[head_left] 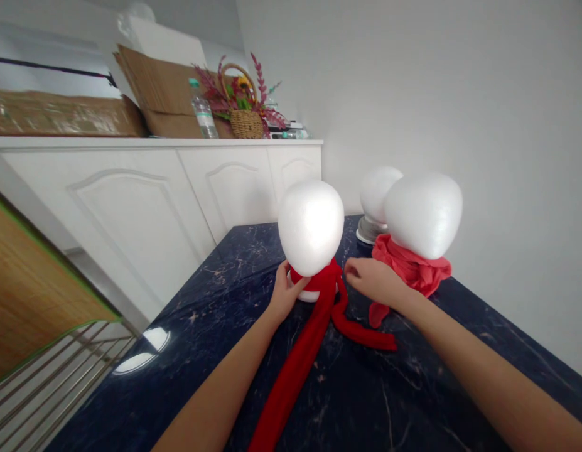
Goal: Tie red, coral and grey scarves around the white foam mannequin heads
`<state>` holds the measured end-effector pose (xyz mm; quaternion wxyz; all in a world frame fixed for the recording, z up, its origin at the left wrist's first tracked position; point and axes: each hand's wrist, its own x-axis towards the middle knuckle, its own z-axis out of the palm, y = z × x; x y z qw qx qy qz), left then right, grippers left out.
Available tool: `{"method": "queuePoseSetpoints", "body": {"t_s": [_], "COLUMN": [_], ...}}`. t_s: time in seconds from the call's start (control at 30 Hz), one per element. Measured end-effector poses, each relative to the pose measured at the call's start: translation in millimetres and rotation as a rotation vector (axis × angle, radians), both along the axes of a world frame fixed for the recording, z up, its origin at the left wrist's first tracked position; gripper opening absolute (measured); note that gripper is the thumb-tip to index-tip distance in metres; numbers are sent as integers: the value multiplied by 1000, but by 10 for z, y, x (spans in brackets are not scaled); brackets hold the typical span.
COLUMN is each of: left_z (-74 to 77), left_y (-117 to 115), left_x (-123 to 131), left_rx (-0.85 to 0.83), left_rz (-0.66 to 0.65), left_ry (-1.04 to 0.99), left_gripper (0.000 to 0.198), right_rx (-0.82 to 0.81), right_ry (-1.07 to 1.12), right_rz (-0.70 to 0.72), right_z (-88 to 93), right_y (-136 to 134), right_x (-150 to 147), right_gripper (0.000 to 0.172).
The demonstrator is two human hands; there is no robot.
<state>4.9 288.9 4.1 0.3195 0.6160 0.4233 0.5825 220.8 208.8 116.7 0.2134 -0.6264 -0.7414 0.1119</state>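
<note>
A white foam mannequin head (311, 223) stands on the dark marble-look table with a red scarf (297, 358) wound round its neck. One long scarf tail runs toward the table's near side; a shorter one curves right across the tabletop. My left hand (285, 292) grips the scarf at the left of the neck, thumb in front, with some fingers hidden behind. Just right of the neck is my right hand (373, 279), its fingers curled in and apart from the scarf. Nothing shows in it.
Behind my right hand stands another foam head (425, 213) with a coral-red cloth (410, 270) around its base. Farther back is a foam head (378, 191) with a grey wrap (371, 229). White cabinets (130, 220) line the back; a metal rack (69, 361) stands left.
</note>
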Motion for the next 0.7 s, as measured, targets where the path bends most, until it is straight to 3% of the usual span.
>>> {"method": "queuePoseSetpoints", "body": {"t_s": [0.1, 0.2, 0.37, 0.5, 0.7], "left_z": [30, 94, 167, 239, 477], "left_y": [24, -13, -114, -146, -278], "left_x": [-55, -99, -89, -70, -83], "left_rx": [-59, -140, -302, -450, -758], "left_rz": [134, 188, 77, -36, -232], "left_ry": [3, 39, 149, 139, 85], "left_gripper": [34, 21, 44, 48, 47], "right_rx": [-64, -163, -241, -296, -425], "right_ry": [141, 326, 641, 807, 924], "right_rz": [-43, -47, -84, -139, -162], "right_z": [-164, -346, -524, -583, -591], "right_y": [507, 733, 756, 750, 770], "right_x": [113, 75, -36, -60, -5], "right_gripper": [16, 23, 27, 19, 14]}}
